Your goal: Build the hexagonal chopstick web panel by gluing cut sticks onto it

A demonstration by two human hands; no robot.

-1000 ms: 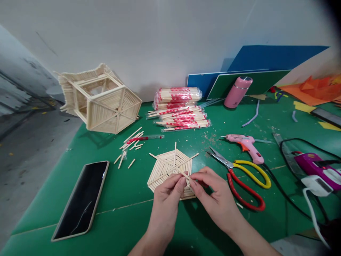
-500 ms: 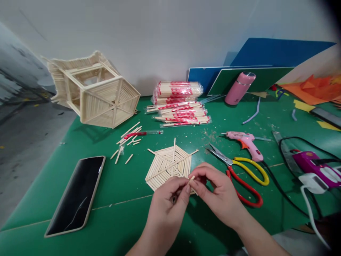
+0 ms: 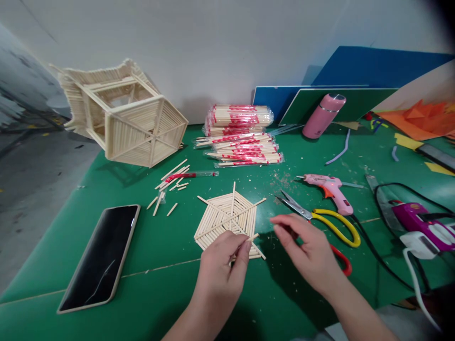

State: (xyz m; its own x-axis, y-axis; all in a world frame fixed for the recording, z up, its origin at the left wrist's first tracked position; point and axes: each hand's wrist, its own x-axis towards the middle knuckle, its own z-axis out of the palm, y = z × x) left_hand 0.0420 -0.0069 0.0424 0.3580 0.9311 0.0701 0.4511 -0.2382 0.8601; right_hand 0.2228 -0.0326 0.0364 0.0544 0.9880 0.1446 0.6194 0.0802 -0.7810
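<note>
My left hand point(image 3: 223, 265) pinches a short wooden stick point(image 3: 253, 237) between thumb and fingers, over the lower edge of a flat hexagonal stick panel point(image 3: 216, 225). The panel lies on the green table, with rows of sticks and crossing spokes that stick out past its corners. Its bottom part is hidden behind my left hand. To the right of the panel, my right hand point(image 3: 307, 251) hovers with thumb and fingers apart and nothing between them. Scissors point(image 3: 302, 208) with one yellow and one red handle lie just beyond it, the red handle partly covered by that hand.
A stick-built lantern-like frame point(image 3: 142, 132) stands at the back left. Wrapped chopsticks point(image 3: 245, 147) are piled behind the panel, near loose cut sticks point(image 3: 174, 177). A phone point(image 3: 101, 255) lies left. A pink glue gun point(image 3: 330, 187), its cord and a pink bottle point(image 3: 324, 116) are right.
My right hand has let go of the short stick and moved right, its fingers parting. The left hand keeps the stick in nearly the same place. The view has shifted slightly.
</note>
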